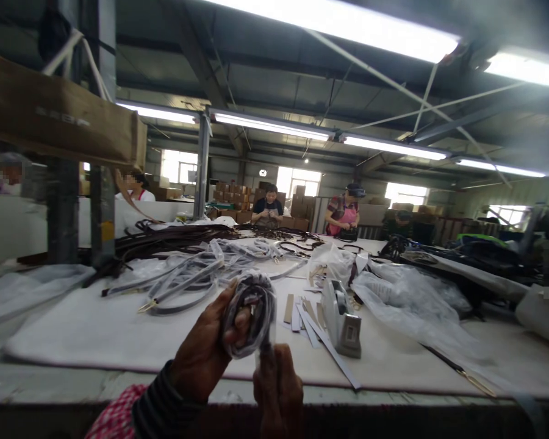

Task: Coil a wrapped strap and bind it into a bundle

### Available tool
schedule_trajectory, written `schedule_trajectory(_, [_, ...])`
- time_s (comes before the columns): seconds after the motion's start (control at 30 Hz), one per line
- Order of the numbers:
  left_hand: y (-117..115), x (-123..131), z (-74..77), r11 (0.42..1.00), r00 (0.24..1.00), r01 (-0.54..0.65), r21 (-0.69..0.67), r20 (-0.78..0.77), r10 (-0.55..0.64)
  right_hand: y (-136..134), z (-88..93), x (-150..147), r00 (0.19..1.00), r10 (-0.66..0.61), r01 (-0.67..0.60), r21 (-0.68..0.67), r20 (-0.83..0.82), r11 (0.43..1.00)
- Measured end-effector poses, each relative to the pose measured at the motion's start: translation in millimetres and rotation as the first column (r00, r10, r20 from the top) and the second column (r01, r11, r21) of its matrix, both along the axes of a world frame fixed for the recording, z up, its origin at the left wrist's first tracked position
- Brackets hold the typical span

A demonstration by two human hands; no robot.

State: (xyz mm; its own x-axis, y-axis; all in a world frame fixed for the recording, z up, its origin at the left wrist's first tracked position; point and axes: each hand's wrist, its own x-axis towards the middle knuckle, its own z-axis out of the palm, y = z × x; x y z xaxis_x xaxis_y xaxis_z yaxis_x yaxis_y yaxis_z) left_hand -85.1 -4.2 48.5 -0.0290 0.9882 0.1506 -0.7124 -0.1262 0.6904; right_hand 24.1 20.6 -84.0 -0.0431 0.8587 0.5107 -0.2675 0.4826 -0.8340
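Coiled strap (251, 314) gripped by left hand (205, 347); no writing legible.

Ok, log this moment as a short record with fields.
left hand: grips a coiled grey strap
right hand: below the coil, pinching its lower end
table: white padded top
near the hands: tape dispenser, card strips
further back: loose grey straps, dark straps, plastic bags
others: people at work at the far end

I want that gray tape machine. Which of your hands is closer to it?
Right. The right hand is just beside the tape dispenser; the left hand, gripping the coiled strap, is farther away.
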Motion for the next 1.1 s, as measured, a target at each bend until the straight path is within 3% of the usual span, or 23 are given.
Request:
schedule_trajectory(0.17, [4, 8, -24.6, 0.996, 0.996, -0.087, -0.008, -0.032, 0.087, -8, 7.9, -7, 0.987, 0.156, -0.16, -0.155, -0.039, 0.975])
schedule_trajectory(0.33, [3, 6, -40.4, 0.994, 0.983, -0.111, -0.004, -0.145, 0.109, -8, 21.3, -4, 0.922, 0.346, -0.386, -0.358, -0.173, 0.85])
schedule_trajectory(0.53, [2, -7, -56.1, 0.995, 0.933, -0.073, 0.073, -0.347, 0.094, -8, 10.5, -6, 0.889, 0.337, -0.451, -0.464, -0.309, 0.763])
schedule_trajectory(0.67, [0, -13, -59.1, 0.994, 0.928, -0.041, 0.1, -0.364, 0.075, -8, 5.2, -5, 0.877, 0.37, -0.477, -0.461, -0.307, 0.748])
schedule_trajectory(0.77, [-3, -17, -57.1, 0.992, 0.872, -0.019, 0.124, -0.483, 0.077, -8, 3.4, -4, 0.877, 0.376, -0.479, -0.483, -0.298, 0.733])
schedule_trajectory(0.9, [-14, -23, -51.5, 0.984, 0.753, 0.097, 0.147, -0.657, 0.024, -4, -4.4, -1, 0.924, 0.323, -0.383, -0.491, -0.207, 0.782])
schedule_trajectory(1.0, [-24, -27, -47.6, 0.982, 0.769, 0.143, 0.125, -0.639, -0.03, -1, -4.0, 8, 0.953, 0.303, -0.282, -0.396, -0.009, 0.874])
schedule_trajectory(1.1, [-30, -34, -43.9, 0.98, 0.753, 0.138, 0.142, -0.658, -0.01, 1, 8.1, 20, 0.957, 0.257, -0.218, -0.253, 0.133, 0.942])
